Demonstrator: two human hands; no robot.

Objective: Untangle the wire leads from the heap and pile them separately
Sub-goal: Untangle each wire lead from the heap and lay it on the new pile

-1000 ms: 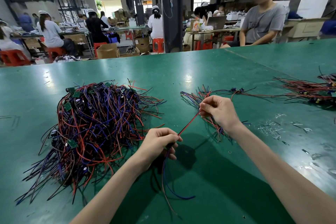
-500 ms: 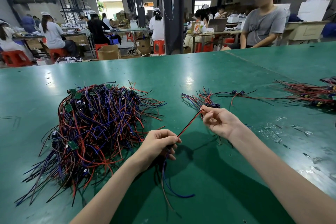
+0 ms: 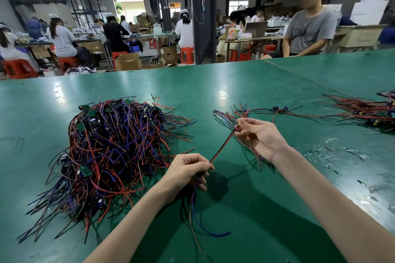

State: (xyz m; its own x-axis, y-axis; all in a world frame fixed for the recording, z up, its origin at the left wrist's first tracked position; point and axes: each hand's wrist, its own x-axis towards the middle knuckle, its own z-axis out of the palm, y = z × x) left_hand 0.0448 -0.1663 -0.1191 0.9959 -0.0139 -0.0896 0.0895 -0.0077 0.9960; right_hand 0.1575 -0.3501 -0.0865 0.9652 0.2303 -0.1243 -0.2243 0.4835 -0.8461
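Note:
A big tangled heap (image 3: 111, 151) of red, blue and black wire leads with small green boards lies on the green table at the left. My left hand (image 3: 188, 172) grips one wire lead (image 3: 222, 145) at its near end, and blue and brown strands hang from below the fist. The lead's red-and-black pair runs taut up to my right hand (image 3: 259, 136), which pinches its far end, palm turned up. Under and behind my right hand lies a small separate pile (image 3: 241, 113) of sorted leads.
Another bunch of red and black leads (image 3: 363, 109) lies at the table's right edge. Small clear scraps (image 3: 320, 151) are scattered right of my right forearm. A person in a grey shirt (image 3: 307, 28) sits beyond the table's far right side.
My right hand has turned palm up and shifted slightly, still holding the lead's far end over the small pile. My left hand has stayed put.

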